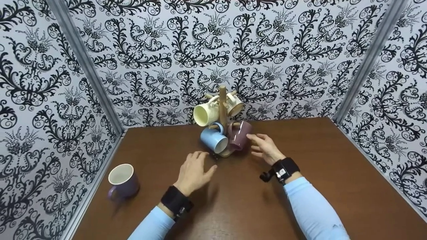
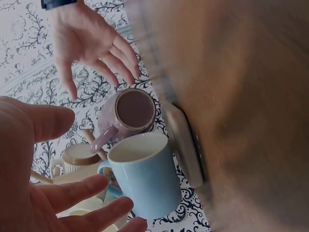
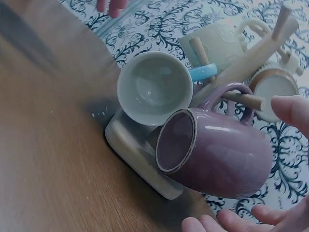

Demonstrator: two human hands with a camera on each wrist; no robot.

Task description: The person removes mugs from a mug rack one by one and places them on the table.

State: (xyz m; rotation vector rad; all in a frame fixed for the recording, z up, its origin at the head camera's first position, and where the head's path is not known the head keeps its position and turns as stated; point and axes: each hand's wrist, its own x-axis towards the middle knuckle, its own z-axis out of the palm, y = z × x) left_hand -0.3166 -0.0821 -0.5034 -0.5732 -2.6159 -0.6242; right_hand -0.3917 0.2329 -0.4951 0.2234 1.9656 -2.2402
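Note:
A wooden mug tree [image 1: 222, 90] carries several mugs by their handles. On its lower pegs hang a light blue mug [image 1: 212, 139] and a mauve mug [image 1: 241, 136]; both are tilted. Higher up hang a cream mug [image 1: 204, 114] and a whitish mug with a brown base [image 3: 275, 94]. My right hand [image 1: 267, 148] is beside the mauve mug, thumb and fingers spread around its side; whether a fingertip touches it I cannot tell. My left hand [image 1: 195, 171], fingers extended and thumb apart, hovers in front of the blue mug and holds nothing.
A purple mug [image 1: 123, 181] stands upright on the brown table [image 1: 233, 206] at the left, its handle toward the front left. The tree's wooden base [image 3: 140, 157] rests on the table. Patterned walls [image 1: 150, 66] enclose the back and sides.

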